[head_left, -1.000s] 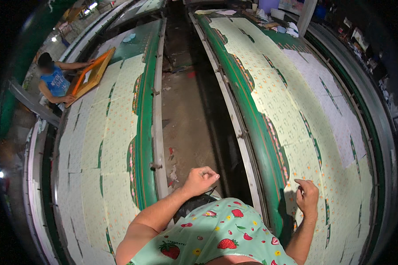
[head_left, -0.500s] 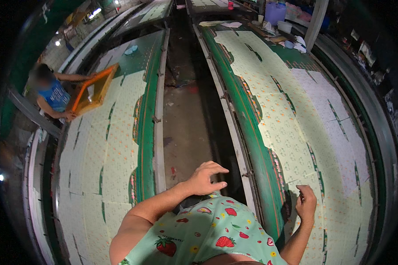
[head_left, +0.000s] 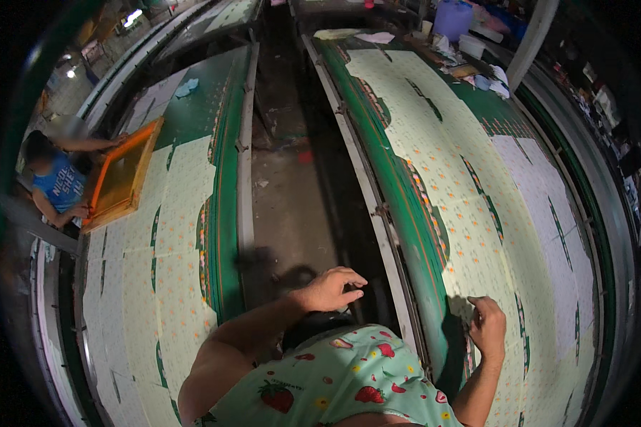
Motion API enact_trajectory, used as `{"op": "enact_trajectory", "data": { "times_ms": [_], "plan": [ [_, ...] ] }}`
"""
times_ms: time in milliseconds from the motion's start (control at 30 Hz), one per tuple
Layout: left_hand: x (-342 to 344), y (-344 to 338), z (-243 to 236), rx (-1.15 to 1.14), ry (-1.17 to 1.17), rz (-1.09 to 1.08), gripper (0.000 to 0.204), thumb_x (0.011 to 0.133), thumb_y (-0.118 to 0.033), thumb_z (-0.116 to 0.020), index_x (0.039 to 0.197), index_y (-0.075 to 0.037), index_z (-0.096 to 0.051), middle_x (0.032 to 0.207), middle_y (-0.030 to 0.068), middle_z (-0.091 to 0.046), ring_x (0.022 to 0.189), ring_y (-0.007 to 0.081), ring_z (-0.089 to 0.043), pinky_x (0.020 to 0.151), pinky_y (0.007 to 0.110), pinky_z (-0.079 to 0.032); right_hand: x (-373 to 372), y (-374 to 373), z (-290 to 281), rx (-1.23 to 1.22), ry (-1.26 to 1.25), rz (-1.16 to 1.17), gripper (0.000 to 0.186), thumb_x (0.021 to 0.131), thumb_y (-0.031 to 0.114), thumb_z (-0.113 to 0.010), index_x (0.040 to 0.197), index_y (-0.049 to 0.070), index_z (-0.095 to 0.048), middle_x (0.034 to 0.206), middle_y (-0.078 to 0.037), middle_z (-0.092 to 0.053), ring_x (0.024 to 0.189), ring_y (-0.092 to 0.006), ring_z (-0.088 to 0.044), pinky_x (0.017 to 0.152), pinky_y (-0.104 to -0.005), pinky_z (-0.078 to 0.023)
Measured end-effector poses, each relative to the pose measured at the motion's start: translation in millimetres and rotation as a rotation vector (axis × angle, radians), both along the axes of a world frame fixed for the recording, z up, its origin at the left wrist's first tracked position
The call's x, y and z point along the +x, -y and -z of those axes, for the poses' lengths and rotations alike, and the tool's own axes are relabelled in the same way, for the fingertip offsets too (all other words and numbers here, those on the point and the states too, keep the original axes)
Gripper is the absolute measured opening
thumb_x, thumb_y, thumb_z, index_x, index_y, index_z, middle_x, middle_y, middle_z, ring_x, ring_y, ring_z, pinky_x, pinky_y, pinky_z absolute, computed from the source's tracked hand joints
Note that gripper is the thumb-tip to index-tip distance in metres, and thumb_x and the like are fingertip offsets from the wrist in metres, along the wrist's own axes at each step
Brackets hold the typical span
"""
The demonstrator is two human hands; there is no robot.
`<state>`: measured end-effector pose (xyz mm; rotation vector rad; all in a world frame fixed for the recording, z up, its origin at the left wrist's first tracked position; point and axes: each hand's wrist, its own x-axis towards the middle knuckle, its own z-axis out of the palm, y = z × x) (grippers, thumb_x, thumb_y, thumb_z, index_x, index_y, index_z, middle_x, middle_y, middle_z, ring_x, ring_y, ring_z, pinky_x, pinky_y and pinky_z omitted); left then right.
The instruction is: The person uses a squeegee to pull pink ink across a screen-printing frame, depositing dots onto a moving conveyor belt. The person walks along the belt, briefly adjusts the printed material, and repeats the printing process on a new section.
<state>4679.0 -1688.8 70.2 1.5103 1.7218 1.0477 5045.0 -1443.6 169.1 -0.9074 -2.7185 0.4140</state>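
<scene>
My left hand hovers in front of my body over the aisle. Its fingers are loosely bent, with a gap to the thumb and nothing seen between them. To the right, my right hand is held over the near part of the right-hand table, by the pale printed fabric. Its fingers are half bent and hold nothing I can see; whether they touch the fabric I cannot tell. I wear a light green garment with a strawberry print.
A second long table with printed fabric runs along the left. At its far side a person in a blue top holds an orange-edged screen frame. Metal rails border the aisle. A purple container and cloths stand far right.
The whole view has shifted, and the person with the screen frame appears lower and farther left. My left thumb and fingers have come closer together. My right hand stays at about the same place.
</scene>
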Motion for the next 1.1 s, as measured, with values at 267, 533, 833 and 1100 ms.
{"op": "enact_trajectory", "data": {
  "times_ms": [267, 533, 833, 1100],
  "plan": [
    [-143, -65, -3, 0.000, 0.071, 0.019, 0.029, 0.105, -0.018, -0.074, 0.128, 0.000, -0.077, 0.121, 0.0163, -0.078, 0.113, 0.0308, -0.077, 0.100, 0.042, -0.061, -171, -31, -37, -0.006, -0.042, -0.068, 0.042, 0.075, -0.013, -0.066, 0.112, 0.002, -0.079, 0.096, -0.019, -0.075, 0.092, -0.0398, -0.073, 0.083, -0.0476, -0.059],
    [-206, -102, -6, 0.006, 0.090, -0.053, 0.029, 0.104, -0.020, -0.073, 0.123, 0.001, -0.076, 0.117, 0.0199, -0.080, 0.114, 0.0347, -0.077, 0.101, 0.046, -0.061, -203, -91, -12, -0.034, -0.049, 0.029, 0.034, 0.080, -0.015, -0.065, 0.108, -0.001, -0.077, 0.105, -0.021, -0.077, 0.096, -0.0414, -0.074, 0.086, -0.0488, -0.059],
    [-303, -147, -3, -0.114, -0.007, 0.082, 0.031, 0.105, -0.021, -0.075, 0.129, -0.001, -0.075, 0.121, 0.0181, -0.078, 0.115, 0.0367, -0.076, 0.101, 0.048, -0.059, -270, -145, 34, -0.161, -0.069, 0.153, 0.037, 0.084, -0.015, -0.064, 0.117, -0.002, -0.076, 0.108, -0.022, -0.076, 0.094, -0.0405, -0.073, 0.086, -0.0471, -0.058],
    [-483, -222, 44, -0.008, 0.024, 0.112, 0.032, 0.105, -0.020, -0.075, 0.131, -0.001, -0.074, 0.122, 0.0174, -0.080, 0.111, 0.0321, -0.079, 0.095, 0.043, -0.063, -487, -201, 17, -0.039, -0.062, -0.040, 0.044, 0.078, -0.012, -0.065, 0.118, 0.000, -0.079, 0.111, -0.020, -0.079, 0.101, -0.0409, -0.075, 0.091, -0.0478, -0.060]
  ]
}}
